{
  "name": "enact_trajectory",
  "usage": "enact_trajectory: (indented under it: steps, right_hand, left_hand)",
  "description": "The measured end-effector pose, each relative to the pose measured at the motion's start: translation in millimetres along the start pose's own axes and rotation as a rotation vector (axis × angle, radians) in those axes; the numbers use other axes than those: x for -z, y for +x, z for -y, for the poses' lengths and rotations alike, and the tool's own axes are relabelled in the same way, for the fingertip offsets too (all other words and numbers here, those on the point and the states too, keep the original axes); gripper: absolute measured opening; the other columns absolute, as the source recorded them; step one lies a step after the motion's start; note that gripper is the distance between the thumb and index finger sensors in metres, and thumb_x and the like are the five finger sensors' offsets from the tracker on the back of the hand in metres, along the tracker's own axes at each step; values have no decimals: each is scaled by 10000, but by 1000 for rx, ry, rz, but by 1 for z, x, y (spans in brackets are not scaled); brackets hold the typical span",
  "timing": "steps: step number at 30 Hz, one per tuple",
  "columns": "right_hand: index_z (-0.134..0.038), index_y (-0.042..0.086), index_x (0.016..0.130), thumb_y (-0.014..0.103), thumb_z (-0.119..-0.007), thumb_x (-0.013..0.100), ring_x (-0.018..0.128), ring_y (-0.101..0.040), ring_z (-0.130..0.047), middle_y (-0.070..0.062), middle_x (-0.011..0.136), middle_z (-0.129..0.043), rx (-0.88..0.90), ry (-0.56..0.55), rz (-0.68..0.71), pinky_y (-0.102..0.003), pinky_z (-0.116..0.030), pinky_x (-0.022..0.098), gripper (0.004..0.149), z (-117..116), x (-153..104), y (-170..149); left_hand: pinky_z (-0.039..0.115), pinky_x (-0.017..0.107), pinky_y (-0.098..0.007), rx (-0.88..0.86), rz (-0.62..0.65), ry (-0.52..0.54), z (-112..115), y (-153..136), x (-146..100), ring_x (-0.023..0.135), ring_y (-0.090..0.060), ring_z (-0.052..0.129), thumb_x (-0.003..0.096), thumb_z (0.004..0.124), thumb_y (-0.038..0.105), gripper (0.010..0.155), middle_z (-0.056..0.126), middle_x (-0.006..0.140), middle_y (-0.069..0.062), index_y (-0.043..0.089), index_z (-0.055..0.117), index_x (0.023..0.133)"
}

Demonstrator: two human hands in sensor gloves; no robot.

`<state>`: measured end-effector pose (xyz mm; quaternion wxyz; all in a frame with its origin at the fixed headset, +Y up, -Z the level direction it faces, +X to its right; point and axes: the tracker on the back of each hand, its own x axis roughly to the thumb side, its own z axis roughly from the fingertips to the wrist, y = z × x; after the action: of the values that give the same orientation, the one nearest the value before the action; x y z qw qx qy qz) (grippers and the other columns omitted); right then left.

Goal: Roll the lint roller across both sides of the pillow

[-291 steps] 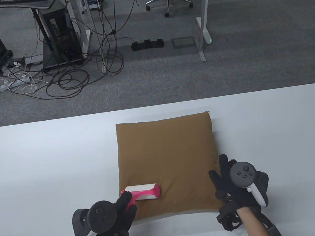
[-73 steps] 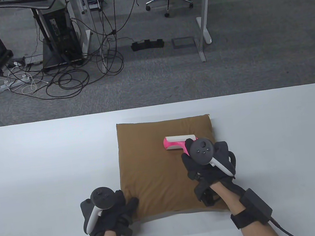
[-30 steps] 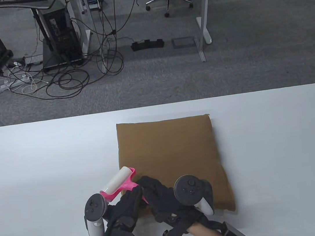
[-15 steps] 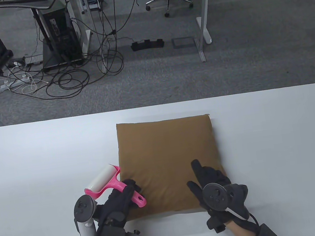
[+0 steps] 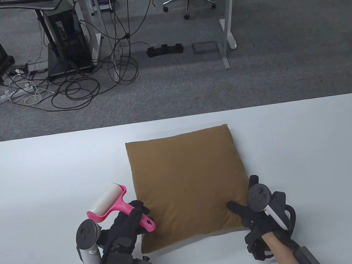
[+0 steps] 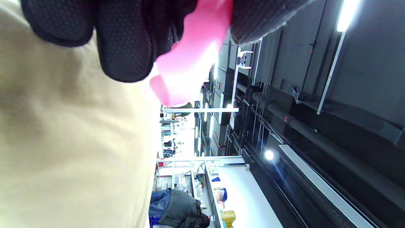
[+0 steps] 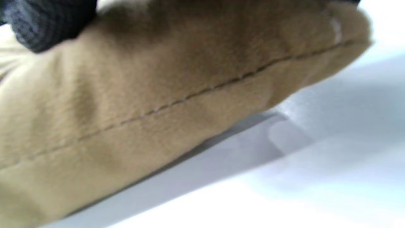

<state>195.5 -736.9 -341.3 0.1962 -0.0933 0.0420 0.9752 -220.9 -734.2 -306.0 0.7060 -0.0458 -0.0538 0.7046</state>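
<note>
Square tan-brown fabric pillow (image 5: 188,187) lies flat on the white rounded-corner table (image 5: 38,177), in the lower centre of the table view, turned slightly so its far edge slopes up toward the right. Left hand (image 5: 125,234) in black sensor glove sits at the lower left of the frame, just beside the pillow's near-left corner; its fingers are curled around the handle of the pink plastic lint roller with white sticky drum (image 5: 115,204). The roller is off the pillow, over the table just left of the pillow's left edge, drum angled toward the upper right and handle end pointing toward the lower right. Left wrist view: gloved fingers (image 6: 123,41) wrap the pink handle (image 6: 190,53) at the top of frame, pale pillow cloth (image 6: 72,142) filling the left half. Right hand (image 5: 263,214) is at the lower right, on the pillow's near-right corner, thumb lying across the top of the fabric; the other fingers are hidden behind the tracker, so cannot tell whether they are tucked under the corner. Right wrist view, blurred: pillow seam (image 7: 196,91) close up, corner raised a little off the table (image 7: 284,177), dark glove tip (image 7: 41,22) at upper left.
</note>
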Motion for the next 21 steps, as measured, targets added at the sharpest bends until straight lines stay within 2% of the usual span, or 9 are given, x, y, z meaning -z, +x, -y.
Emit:
enact_trajectory:
  steps: [4,7,15,17,21]
  right_hand:
    - [-224,47,1132,614,-643,509,604,-365,-861,-274,868,-768,-50,-106,17,-578,-729,442,941,12,0,5]
    - [-243,51,1133,580,-656,520,571,-344,-865,-256,841,-785,-34,-178,-14,-560,-739,421,909,26,0,-4]
    - [-242,69,1136,490,-666,558,549,-341,-855,-261,834,-772,85,-295,-255,-555,-733,404,831,60,4,-67]
    - [-245,72,1136,478,-660,564,553,-345,-852,-265,837,-767,105,-319,-305,-558,-729,407,815,65,4,-79]
    - [-217,72,1135,436,-636,584,588,-369,-829,-282,868,-729,172,-352,-427,-576,-706,435,782,73,5,-108]
  left_hand:
    - [691,560,-631,12,-3,0,0,0,0,711,-358,914,539,694,463,638,707,968,-215,63,552,1015]
    - [693,559,-633,37,-10,5,-2,0,0,705,-360,919,538,693,461,649,713,963,-223,47,554,1018]
    - [693,560,-632,38,-20,20,-3,0,-1,705,-362,920,535,694,468,653,720,972,-207,66,559,1031]
    - [664,585,-637,39,-25,29,-3,0,-1,760,-380,878,535,704,466,646,721,984,-191,93,565,1043]
    - [597,612,-659,84,-63,108,-7,-1,-3,812,-420,802,527,721,473,641,737,978,-174,115,598,1044]
